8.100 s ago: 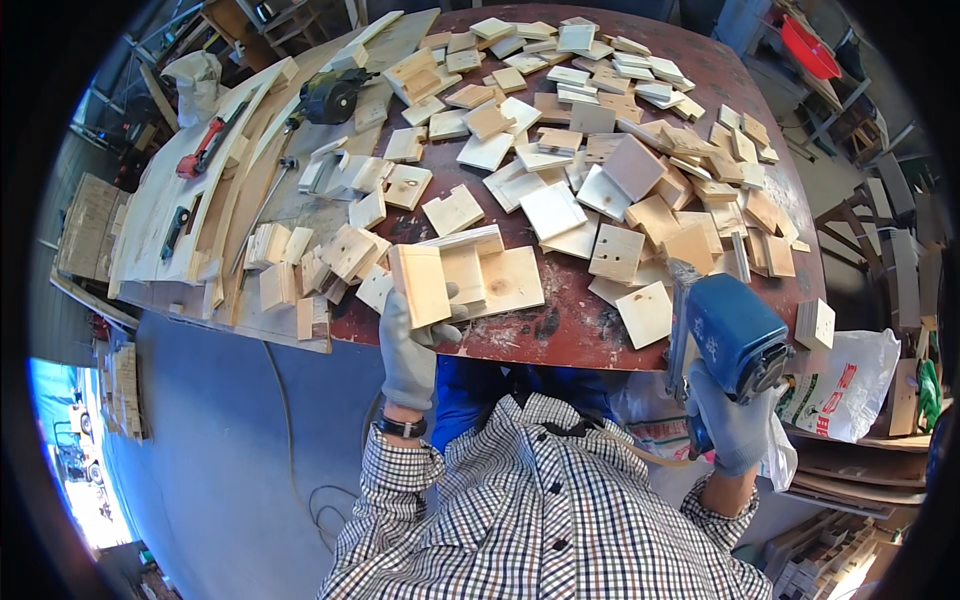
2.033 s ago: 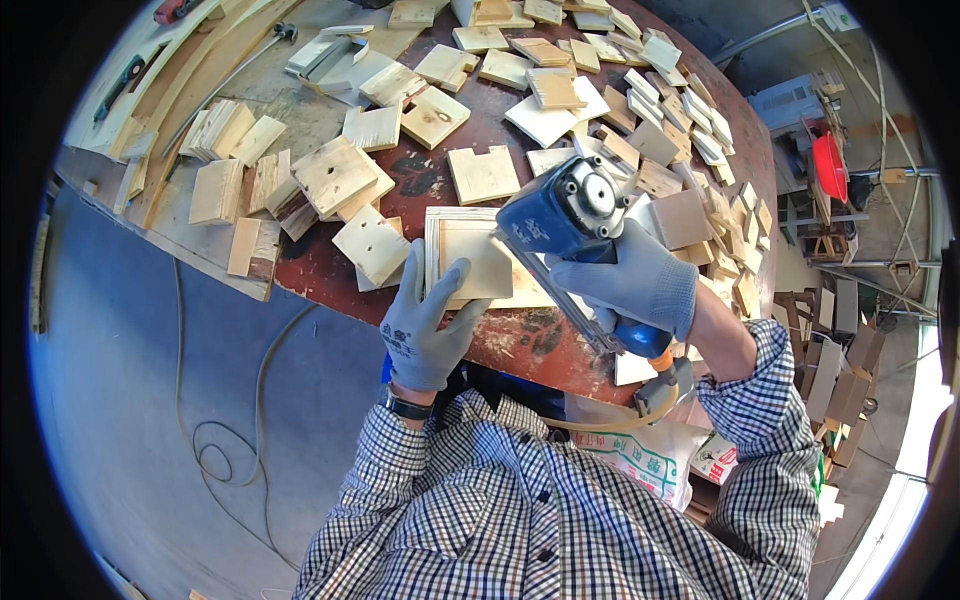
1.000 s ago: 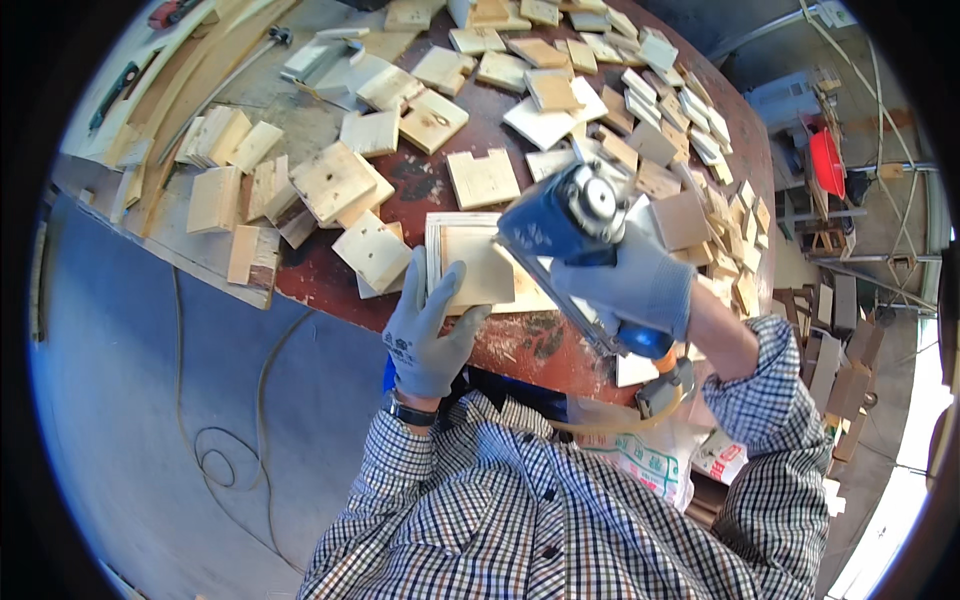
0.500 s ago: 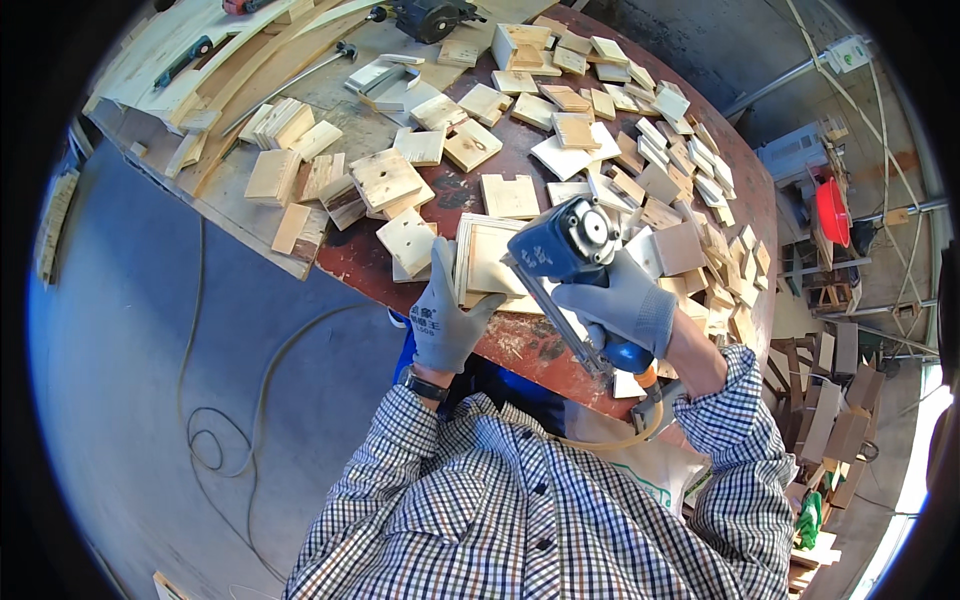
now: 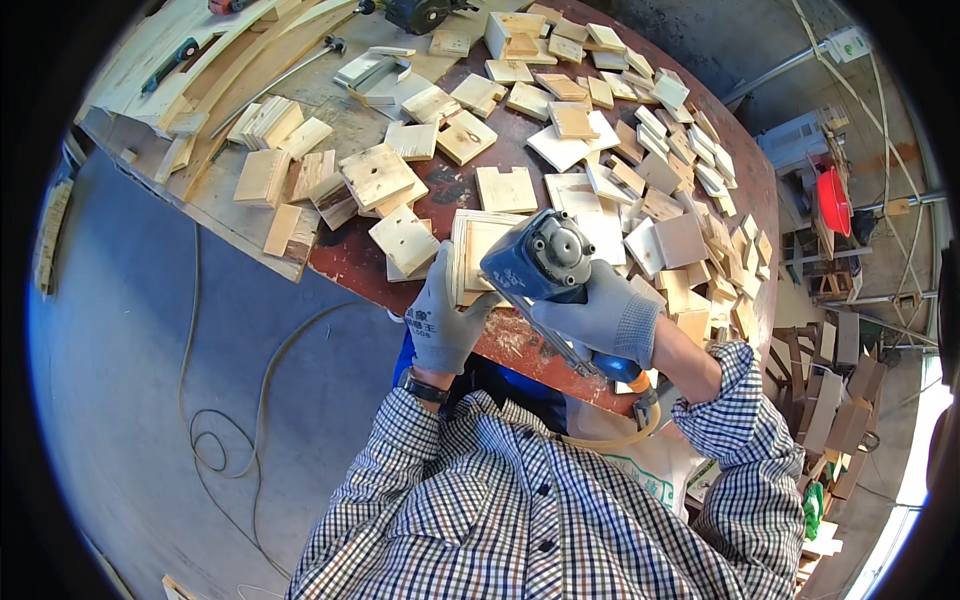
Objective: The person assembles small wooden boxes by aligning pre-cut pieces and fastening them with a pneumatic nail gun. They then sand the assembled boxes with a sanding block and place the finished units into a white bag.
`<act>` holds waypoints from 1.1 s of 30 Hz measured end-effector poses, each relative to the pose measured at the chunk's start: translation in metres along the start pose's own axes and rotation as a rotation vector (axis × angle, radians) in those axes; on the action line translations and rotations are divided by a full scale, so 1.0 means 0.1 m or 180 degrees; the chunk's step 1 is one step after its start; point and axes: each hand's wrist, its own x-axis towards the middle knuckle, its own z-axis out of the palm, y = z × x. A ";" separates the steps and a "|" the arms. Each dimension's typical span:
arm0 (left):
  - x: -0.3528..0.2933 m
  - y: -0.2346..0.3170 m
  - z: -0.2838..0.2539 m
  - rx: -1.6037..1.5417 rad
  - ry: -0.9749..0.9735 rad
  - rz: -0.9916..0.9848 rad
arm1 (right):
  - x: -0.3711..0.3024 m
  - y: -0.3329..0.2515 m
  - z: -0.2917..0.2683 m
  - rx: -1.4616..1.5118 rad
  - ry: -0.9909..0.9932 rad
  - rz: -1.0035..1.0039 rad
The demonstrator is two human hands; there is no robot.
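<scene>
In my gloved right hand (image 5: 597, 318) is a blue pneumatic nail gun (image 5: 535, 258), gripped by its handle. An orange-ended air hose (image 5: 610, 438) runs from its lower end. The gun's head lies over a small stack of wooden pieces (image 5: 480, 236) at the table's near edge and hides part of it. My left hand (image 5: 440, 315), also gloved, holds the stack's left side, with the fingers along that side and the thumb at its near edge. A wooden block with a small hole (image 5: 404, 240) lies just beyond the left hand.
Many loose wooden blocks (image 5: 660, 205) crowd the dark red tabletop (image 5: 440, 207). Left of them are long boards (image 5: 255, 90), a hammer (image 5: 300, 72) and a black power tool (image 5: 415, 14). A cable (image 5: 268, 375) coils on the floor at left. A red basin (image 5: 832, 200) stands far right.
The nail gun has moved left with my right hand and now covers more of the wooden stack. My left hand keeps its hold.
</scene>
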 end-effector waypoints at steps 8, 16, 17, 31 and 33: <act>-0.05 0.00 -0.02 -0.0043 0.0034 0.0067 | -0.03 0.00 0.06 -0.0324 0.0027 0.0296; -0.03 0.06 -0.02 0.0108 -0.0003 0.0091 | -0.07 -0.07 0.06 -0.0197 0.0147 0.0176; -0.01 0.05 -0.03 0.0186 0.0000 0.0162 | -0.09 -0.07 0.05 -0.0048 0.0132 0.0239; 0.30 0.31 -0.45 0.1829 -0.0794 0.1757 | -1.59 1.09 0.05 0.1876 0.2020 -0.0583; 0.45 0.47 -0.37 0.2290 -0.1437 0.1866 | -1.70 1.38 0.09 0.1743 0.2030 -0.0719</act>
